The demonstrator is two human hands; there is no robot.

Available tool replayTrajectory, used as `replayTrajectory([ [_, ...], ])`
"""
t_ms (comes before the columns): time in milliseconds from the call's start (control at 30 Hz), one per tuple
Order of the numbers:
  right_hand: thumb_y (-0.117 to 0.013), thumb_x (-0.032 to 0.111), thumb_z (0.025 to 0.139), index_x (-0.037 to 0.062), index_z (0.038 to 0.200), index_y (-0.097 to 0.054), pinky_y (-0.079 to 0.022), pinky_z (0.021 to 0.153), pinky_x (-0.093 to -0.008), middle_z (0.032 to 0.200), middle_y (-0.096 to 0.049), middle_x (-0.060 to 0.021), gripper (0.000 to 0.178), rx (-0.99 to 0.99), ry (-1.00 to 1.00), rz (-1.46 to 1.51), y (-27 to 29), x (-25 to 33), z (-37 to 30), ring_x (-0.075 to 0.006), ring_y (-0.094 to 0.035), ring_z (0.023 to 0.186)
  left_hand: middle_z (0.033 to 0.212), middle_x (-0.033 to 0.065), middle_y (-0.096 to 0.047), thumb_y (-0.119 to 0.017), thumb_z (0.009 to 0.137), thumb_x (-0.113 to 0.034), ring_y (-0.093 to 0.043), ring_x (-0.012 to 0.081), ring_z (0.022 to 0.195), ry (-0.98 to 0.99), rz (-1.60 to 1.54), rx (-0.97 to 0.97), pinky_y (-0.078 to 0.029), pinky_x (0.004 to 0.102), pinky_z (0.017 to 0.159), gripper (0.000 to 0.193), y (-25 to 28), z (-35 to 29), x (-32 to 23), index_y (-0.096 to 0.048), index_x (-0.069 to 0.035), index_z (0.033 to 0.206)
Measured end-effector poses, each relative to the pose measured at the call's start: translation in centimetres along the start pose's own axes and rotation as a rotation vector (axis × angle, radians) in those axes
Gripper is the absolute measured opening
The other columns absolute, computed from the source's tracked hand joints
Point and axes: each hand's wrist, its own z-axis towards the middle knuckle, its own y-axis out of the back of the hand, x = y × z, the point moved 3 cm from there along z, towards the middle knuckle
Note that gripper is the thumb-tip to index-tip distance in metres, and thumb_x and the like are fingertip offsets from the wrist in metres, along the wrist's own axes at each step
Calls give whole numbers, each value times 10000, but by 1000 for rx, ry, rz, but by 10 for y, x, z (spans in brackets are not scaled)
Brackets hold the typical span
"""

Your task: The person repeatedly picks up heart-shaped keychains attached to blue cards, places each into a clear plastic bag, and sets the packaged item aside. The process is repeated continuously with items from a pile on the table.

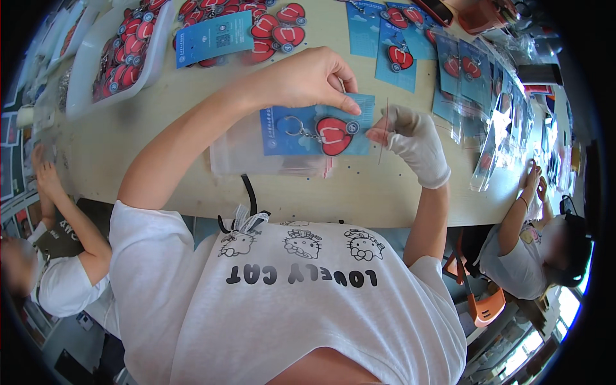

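We found the left hand [308, 80] bare, its thumb and forefinger pinched together on the upper right edge of a blue card [301, 131] that carried a red heart-shaped keychain [333, 135] with a metal ring [292, 125]. The right hand [410, 138], in a white glove, had its fingertips closed on the mouth of a clear plastic sleeve [382, 131] just beside the card's right edge (the sleeve showed only as a thin, glinting line, so its full outline could not be made out). The card lay over a stack of clear bags [256, 157] near the front of the pale worktable [160, 147].

In our judgement the card was light and thin, stiff enough to be lifted by one edge but liable to bend if pressed flat; the charm and ring added a little weight near the middle. An edge or corner looked the soundest place to take hold. The sleeve appeared limp and slippery, best held at its opening.

Further back stood a white tray of red charms [122, 58] and rows of finished blue cards [462, 70]. Two other people sat at the table's ends, one at each side.
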Motion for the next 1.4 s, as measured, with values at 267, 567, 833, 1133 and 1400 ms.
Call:
replayTrajectory([
  [267, -646, 81, 849, -34, 1022, -608, -500, 726, -254, 869, -633, -66, 211, -19, 96, 222, 1, -7, -9, -135, -631, 825, 670, 46, -613, -742, 744, -131, -537, 67, 651, -152, 269, 117, -433, 242, 596, 241, -1, 9, -24, -632, 49, 862],
  [567, -553, 42, 854, -69, 1139, -560, -500, 703, -261, 930, -655, -89, 306, -391, 6, 60, 62, -8, -38, -124, -613, 789, 822, 85, -658, -696, 817, -194, -614, 137, 743, -591, 433, -172, -480, 268, 693, 287, -5, 84, -70, -611, 18, 992],
  [833, -603, 139, 884, -46, 1136, -563, -505, 732, -291, 961, -669, -125, 315, -1106, 84, -32, 254, -17, -107, -196, -641, 812, 844, 165, -681, -652, 836, -392, -665, 295, 784, -459, 377, -545, -519, 389, 713, 396, 65, 230, -9, -675, 1, 875],
  [1133, -675, 157, 776, 57, 1054, -628, -456, 865, -387, 1090, -612, -128, 299, -938, 394, -1089, 122, 39, -13, -300, -579, 994, 870, 196, -676, -649, 797, -492, -651, 344, 851, -57, 754, -598, -506, 436, 770, 487, 66, 287, 11, -684, -17, 898],
  [1400, -611, 253, 822, -57, 1193, -512, -346, 1022, -416, 1291, -490, -191, 493, -552, 456, -1067, 34, -7, 54, -318, -433, 1234, 791, 88, -659, -673, 816, -403, -558, 141, 703, -38, 206, -133, -440, 335, 638, 409, 79, 283, 25, -692, 2, 872],
])
